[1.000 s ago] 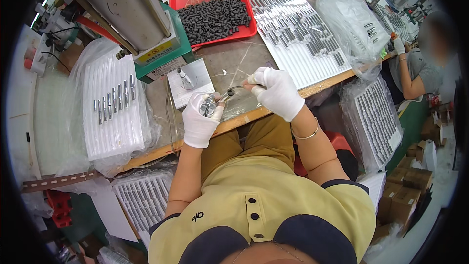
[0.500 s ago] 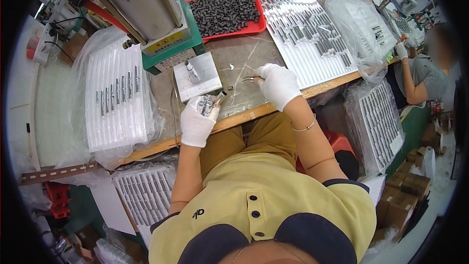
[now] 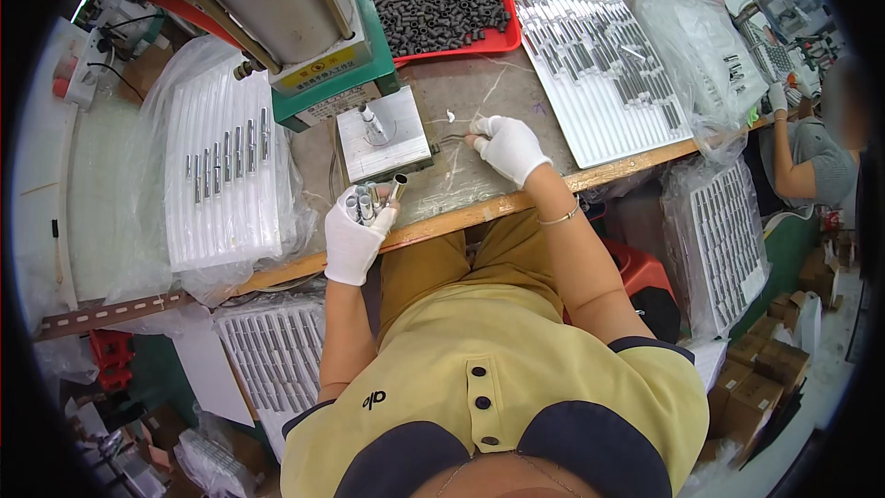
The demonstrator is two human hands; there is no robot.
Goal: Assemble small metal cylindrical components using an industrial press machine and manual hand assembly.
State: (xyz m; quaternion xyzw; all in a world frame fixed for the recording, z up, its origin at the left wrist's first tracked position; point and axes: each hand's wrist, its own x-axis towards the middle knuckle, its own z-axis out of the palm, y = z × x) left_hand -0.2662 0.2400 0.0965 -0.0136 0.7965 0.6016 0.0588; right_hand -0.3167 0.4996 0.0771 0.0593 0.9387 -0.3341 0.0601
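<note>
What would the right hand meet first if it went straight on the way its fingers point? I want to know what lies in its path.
The right hand points left across the bench; likely the grey metal block first, though depth is unclear.

My gloved left hand (image 3: 355, 238) gripped a bunch of small metal tubes (image 3: 367, 203) at the bench edge (image 3: 479, 212). My gloved right hand (image 3: 509, 146) rested on the benchtop near the metal block (image 3: 383, 134). A red tray (image 3: 442, 0) of dark cylinders sat beyond.
</note>
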